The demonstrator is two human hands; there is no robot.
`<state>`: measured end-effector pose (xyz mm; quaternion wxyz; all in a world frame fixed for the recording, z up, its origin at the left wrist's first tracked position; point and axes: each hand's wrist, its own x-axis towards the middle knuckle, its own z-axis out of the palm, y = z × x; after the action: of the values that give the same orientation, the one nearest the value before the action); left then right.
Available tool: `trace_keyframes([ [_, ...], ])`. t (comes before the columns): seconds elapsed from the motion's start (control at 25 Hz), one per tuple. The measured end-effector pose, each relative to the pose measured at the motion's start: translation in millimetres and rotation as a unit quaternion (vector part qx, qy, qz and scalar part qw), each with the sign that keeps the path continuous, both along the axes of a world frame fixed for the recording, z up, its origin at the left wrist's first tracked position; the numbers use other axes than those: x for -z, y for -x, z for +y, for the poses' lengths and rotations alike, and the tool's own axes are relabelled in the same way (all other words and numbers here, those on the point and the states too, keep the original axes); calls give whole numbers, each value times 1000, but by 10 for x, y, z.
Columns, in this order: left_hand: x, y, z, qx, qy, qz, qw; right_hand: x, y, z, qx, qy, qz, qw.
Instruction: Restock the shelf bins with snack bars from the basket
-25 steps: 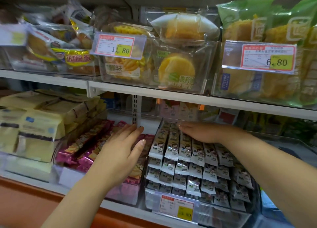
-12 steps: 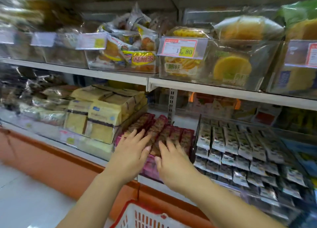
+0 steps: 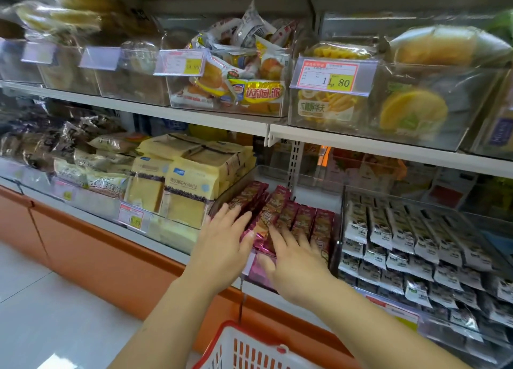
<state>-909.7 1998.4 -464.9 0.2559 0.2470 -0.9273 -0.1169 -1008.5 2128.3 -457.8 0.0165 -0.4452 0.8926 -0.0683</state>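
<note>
While the pink bars (image 3: 280, 216) lie in rows in their clear bin (image 3: 236, 188) on the lower shelf (image 3: 91, 216), you have both hands laid on top of them. Your left hand (image 3: 222, 246) is flat on the left rows, fingers straight and spread, gripping nothing. Your right hand (image 3: 294, 263) is flat on the front rows, fingers apart. It is slightly blurred, but no bar shows in it. One middle row stands higher than its neighbours and tilts.

Judgement: you are levelling stock, not loading it.

Risks noted:
- The foil ends at the front look proud of the bin's edge. A push towards you could tip those bars off the shelf.
- Pressing unevenly on the raised row could slide it across the flat rows and spoil the facing.
- The white bars (image 3: 402, 238) sit just beside on the right and the yellow packs (image 3: 191, 180) just beside on the left. A bar knocked sideways could land in the wrong bin.
- The basket (image 3: 236, 325) hangs just below your arms. Its contents cannot be seen, so remaining stock is unconfirmed.
</note>
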Motion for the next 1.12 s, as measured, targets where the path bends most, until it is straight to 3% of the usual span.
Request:
trace_keyframes([
  [0.2, 52, -93, -201, -37, -26, 9, 999, 94, 24, -153, -25, 22, -20, 999],
  [0.48, 105, -108, -325, -74, 32, -33, 996, 37, 65, -474, -61, 42, -47, 996],
  [1.12, 111, -156, -281, -77, -4, -21, 997, 22, 33, -318, -52, 55, -67, 995],
])
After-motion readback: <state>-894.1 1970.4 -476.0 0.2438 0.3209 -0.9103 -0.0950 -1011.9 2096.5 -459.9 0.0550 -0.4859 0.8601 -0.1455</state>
